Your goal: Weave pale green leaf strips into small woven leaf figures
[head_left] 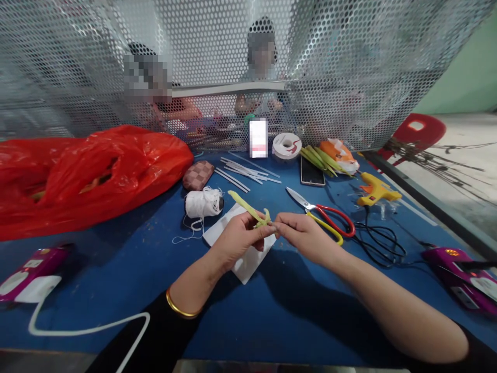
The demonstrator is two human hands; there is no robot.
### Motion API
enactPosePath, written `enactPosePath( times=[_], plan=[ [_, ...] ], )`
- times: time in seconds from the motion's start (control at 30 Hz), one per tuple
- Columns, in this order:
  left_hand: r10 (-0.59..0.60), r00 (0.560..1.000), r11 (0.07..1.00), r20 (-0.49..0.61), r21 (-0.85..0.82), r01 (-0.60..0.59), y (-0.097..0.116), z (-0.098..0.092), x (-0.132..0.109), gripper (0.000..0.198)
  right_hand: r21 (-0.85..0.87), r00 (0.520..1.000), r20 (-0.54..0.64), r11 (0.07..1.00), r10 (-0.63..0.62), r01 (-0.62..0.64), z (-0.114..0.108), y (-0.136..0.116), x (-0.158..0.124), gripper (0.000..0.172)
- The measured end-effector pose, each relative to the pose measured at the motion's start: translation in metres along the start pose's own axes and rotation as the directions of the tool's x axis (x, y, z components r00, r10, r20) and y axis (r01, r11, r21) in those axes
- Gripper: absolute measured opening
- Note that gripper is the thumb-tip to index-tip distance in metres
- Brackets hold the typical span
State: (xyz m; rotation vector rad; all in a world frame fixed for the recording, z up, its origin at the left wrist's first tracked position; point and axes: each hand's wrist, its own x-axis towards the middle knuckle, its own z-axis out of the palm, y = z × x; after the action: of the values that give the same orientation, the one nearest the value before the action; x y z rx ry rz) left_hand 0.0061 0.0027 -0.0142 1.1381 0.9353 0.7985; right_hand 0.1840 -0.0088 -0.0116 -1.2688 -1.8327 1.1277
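Observation:
In front of me, my left hand (241, 234) pinches a pale yellow-green strip (245, 204) between thumb and fingers. One end of the strip sticks up to the left, and the other is bunched or looped at the fingertips. My right hand (298, 233) is closed, its thumb and finger pressed together right beside the bunched end and touching the left thumb. What lies between the right fingertips is hidden. Beneath the hands lies a folded white sheet (248, 267). Scissors (324, 213) with red and yellow handles rest open just past my right hand.
A white string spool (204, 202), brown checked pouch (198, 175) and red plastic bag (128, 176) are left. White sticks (248, 171), a ribbon roll (287, 145), phone (311, 172) and green strips (322, 158) lie behind. A yellow glue gun (377, 190) and purple power strips (462, 274) flank the sides.

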Motion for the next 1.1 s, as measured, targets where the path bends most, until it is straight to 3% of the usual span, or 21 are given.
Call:
enactPosePath(
  times=[0.17,0.57,0.8,0.87,0.97,1.0,1.03,1.1],
  plan=[
    [0.033,0.997,0.999,0.066,-0.011,-0.032,0.001,0.002,-0.001,0.035,0.025,1.0,-0.008,0.999,-0.021,0.021,-0.005,-0.003,0.0,0.031],
    [0.016,1.0,0.992,-0.014,-0.121,-0.018,0.001,0.002,-0.002,0.029,0.027,1.0,-0.005,1.0,0.011,-0.011,-0.012,-0.007,-0.002,0.034],
    [-0.072,0.997,0.962,0.013,-0.264,0.073,0.003,-0.005,0.001,0.038,-0.27,0.975,-0.123,0.952,-0.186,0.148,-0.008,0.001,0.0,0.03],
    [-0.078,0.997,0.946,0.005,-0.316,0.076,0.003,-0.006,0.002,0.037,-0.41,0.929,-0.217,0.892,-0.301,0.193,-0.005,0.001,-0.002,0.021],
    [-0.025,0.998,0.923,-0.057,-0.385,0.002,0.0,-0.003,0.005,0.028,-0.602,0.753,-0.388,0.765,-0.531,0.229,0.002,0.0,-0.008,0.011],
    [-0.003,0.997,0.916,-0.08,-0.4,-0.03,-0.001,-0.002,0.005,0.026,-0.612,0.727,-0.395,0.751,-0.562,0.248,0.005,-0.001,-0.01,0.012],
    [0.015,0.995,0.91,-0.102,-0.411,-0.056,-0.001,0.0,0.005,0.027,-0.582,0.739,-0.383,0.766,-0.554,0.272,0.01,-0.001,-0.011,0.014],
    [0.025,0.992,0.904,-0.122,-0.421,-0.075,-0.003,0.003,0.004,0.031,-0.381,0.856,-0.294,0.873,-0.426,0.304,0.02,0.001,-0.011,0.015]
  ],
)
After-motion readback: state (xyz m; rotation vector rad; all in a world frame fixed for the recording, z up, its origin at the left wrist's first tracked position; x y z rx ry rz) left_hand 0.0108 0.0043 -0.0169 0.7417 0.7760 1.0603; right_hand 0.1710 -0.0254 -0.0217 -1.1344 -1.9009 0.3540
